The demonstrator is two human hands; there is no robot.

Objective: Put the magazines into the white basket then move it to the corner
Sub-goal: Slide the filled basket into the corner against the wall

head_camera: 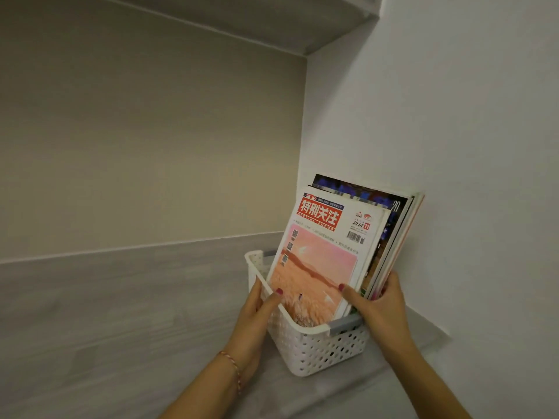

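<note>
Gripping the long left rim of the white basket [314, 343], the left hand [257, 316] sits beside open grey shelf [121, 313]. Magazines [329, 255] stand upright, leaning toward the right wall [453, 146]. The right hand [378, 309] pinches their lower right edges; basket nears the corner.

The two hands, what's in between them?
In the head view, the magazines stand in the white basket between the left hand and the right hand.
</note>
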